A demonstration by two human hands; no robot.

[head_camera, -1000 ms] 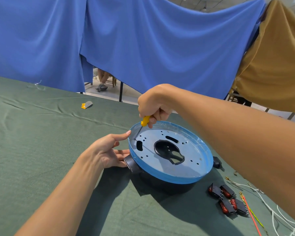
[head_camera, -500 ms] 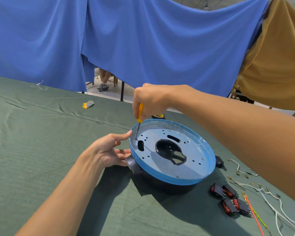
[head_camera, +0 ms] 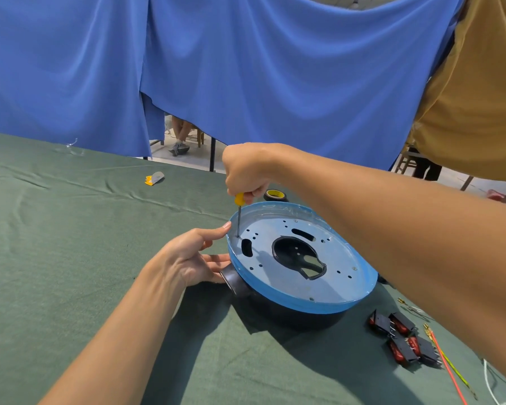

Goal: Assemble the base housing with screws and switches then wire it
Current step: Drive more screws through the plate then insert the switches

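A table (head_camera: 70,258) draped in dark green cloth fills the lower view. On its left part, the left hand (head_camera: 187,258) lies open, fingers straight and slightly spread. The forefinger's tip touches the housing's blue rim, and the lower fingers reach the black stub handle (head_camera: 234,283) on its side. Just to the right, the right hand (head_camera: 246,171) curls its fingers tightly around the yellow grip of a small screwdriver (head_camera: 239,211). The screwdriver's long axis stands almost upright, tip down in a hole beside the left rim. The base housing (head_camera: 342,258) sits right of the table's middle, close to the far edge. It is a round, shallow black shell capped by a blue-filmed plate, lying flat with the plate facing up. Being round, it has no clear long axis. Its stub handle points left toward the steadying hand, and the narrow end of its central cutout points to the near right. It looks rigid and fairly light, the film probably slick, so it may turn on the cloth under the driver's twist. The rim or stub handle seems the surest hold. Further right lie black and red switches (head_camera: 403,337), then loose wires (head_camera: 447,363) near the table's right edge.
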